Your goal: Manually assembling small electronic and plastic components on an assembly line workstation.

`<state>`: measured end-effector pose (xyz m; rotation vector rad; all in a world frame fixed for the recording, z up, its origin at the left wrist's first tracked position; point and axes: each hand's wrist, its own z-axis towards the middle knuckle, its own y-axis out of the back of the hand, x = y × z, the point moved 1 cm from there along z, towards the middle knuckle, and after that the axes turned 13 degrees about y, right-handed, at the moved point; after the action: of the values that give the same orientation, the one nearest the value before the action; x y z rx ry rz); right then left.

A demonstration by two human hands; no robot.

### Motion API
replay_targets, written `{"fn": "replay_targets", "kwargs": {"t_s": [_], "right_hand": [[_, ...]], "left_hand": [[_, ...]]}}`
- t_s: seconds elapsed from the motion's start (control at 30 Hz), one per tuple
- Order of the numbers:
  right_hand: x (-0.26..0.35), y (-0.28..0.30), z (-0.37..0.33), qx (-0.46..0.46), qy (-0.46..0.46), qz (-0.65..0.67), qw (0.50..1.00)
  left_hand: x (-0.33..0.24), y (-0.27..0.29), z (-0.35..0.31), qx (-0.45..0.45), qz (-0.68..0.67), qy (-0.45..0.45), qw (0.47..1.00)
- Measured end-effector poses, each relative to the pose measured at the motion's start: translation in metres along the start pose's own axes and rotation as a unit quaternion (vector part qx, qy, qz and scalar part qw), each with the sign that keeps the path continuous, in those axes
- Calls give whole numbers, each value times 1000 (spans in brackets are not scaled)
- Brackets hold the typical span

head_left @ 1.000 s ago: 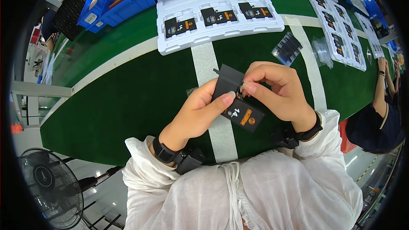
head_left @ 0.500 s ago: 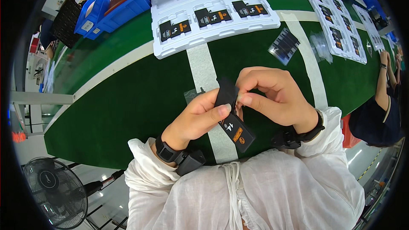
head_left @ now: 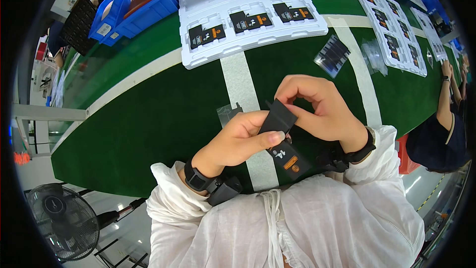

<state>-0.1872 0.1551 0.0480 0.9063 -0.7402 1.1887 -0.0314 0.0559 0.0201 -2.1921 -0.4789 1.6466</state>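
- Black pack [head_left: 279, 118] tilts face-up near table's [head_left: 148, 129] front edge; handling seems unfinished;
- left hand [head_left: 240, 141] grips it;
- right hand [head_left: 325, 106] at its upper edge; grip unclear

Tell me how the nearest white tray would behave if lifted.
The tray would probably flex a little, since its moulded walls look thin. Broad and flat, it seems unlikely to roll. Tilted, it might spill the black packs, which lie in open recesses.

White and orange print stands on the held black piece [head_left: 288, 160] and on 5 similar pieces [head_left: 250, 22] in white tray [head_left: 194, 60]; a white label [head_left: 104, 29] is on a blue bin [head_left: 118, 25].
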Motion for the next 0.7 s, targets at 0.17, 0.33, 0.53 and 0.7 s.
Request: {"fn": "replay_targets", "kwargs": {"t_s": [0.17,0.33,0.53,0.7], "right_hand": [[-11,-5,3,-160,-33,-61,985],[-5,-10,3,-81,-67,-177,979],[-17,-18,-2,-139,-154,204,957],[-31,-39,-12,106,-248,526,806]], "left_hand": [[-7,-3,1,-236,9,-147,961],[-15,-3,2,-378,36,-210,901],[-21,21,-4,-267,166,-362,877],[-31,22,-9,-108,235,-410,874]]}}
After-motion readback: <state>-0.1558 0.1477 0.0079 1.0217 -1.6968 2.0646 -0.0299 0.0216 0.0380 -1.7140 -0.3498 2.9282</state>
